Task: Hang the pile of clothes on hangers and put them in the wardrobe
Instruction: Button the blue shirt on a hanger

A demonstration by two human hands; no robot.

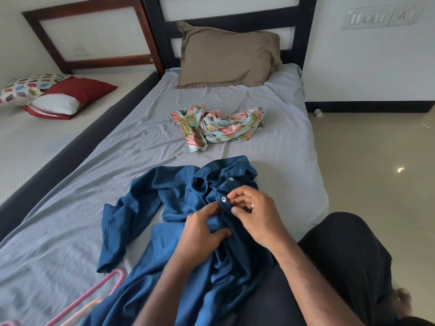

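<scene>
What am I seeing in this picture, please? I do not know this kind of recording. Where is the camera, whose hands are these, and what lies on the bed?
There is no machine here. A person wears one camera on the head, looking forward and down at their own hands. The left hand and the right hand both hold the front of a dark blue shirt near a button, pinching the cloth with the fingers. The shirt lies on a bed with a grey sheet. Farther away lie a crumpled floral garment and a brown pillow. Pink hangers rest at the lower left.
</scene>
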